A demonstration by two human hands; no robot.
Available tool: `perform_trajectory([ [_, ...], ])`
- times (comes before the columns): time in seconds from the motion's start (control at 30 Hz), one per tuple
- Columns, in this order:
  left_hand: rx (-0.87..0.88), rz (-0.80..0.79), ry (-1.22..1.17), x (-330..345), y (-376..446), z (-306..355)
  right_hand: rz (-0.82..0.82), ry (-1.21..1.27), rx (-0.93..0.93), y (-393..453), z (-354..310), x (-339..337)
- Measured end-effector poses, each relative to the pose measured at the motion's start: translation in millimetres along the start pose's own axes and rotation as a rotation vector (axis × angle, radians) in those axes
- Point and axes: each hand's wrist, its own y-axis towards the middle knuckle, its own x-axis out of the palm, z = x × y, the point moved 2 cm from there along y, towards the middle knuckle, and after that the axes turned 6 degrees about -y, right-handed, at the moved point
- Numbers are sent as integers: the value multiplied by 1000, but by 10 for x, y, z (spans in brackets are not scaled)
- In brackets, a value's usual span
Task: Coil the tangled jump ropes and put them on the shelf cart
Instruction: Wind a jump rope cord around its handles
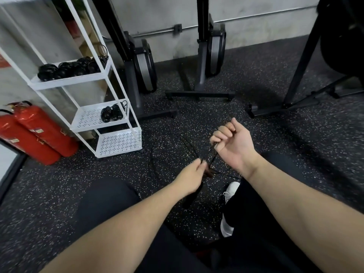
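Black jump rope (178, 143) is being held between both hands above the speckled rubber floor (256, 79), its loops trailing down onto it. The rope is being pinched by the left hand (192, 177), fingers pressed together, with a handle hanging below. A strand is being gripped in the curled fist of the right hand (231, 143). Coiled ropes (71, 68) are being stored on the white shelf cart (86, 78), nearby at left.
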Motion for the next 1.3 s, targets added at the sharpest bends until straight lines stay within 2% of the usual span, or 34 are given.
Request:
perform_trajectory([
  [0.07,-13,56,-67,-58,45,4,18,-155,-27,11,-20,-33],
  [0.13,-28,97,-256,-121,64,21,-6,-453,0,25,24,-80],
  [0.23,-55,113,-473,-240,81,88,-124,-914,114,63,185,-179],
  [0.33,-60,156,-626,-353,119,154,-288,-1317,146,45,313,-237],
  [0.43,-76,196,-869,-406,168,223,-409,-1545,210,11,400,-256],
  [0.5,-62,214,-949,-414,186,266,-353,-1628,140,49,457,-270],
  [0.57,-7,238,-939,-416,191,294,-290,-1608,90,108,491,-282],
  [0.63,50,256,-815,-436,218,299,-265,-1504,94,102,508,-248],
  [0.73,37,218,-667,-426,213,273,-151,-1313,65,76,477,-158],
  [0.8,-20,125,-595,-371,200,180,-45,-1242,21,81,438,-125],
  [0.87,-98,-18,-628,-283,173,61,54,-1090,22,95,381,-131],
  [1.03,-227,-314,-689,-169,86,-88,129,-731,27,81,255,-141],
  [1.2,-235,-413,-712,-149,52,-97,221,-428,0,116,141,-167],
  [1.3,-198,-425,-688,-184,51,-37,248,-371,1,118,101,-186],
])
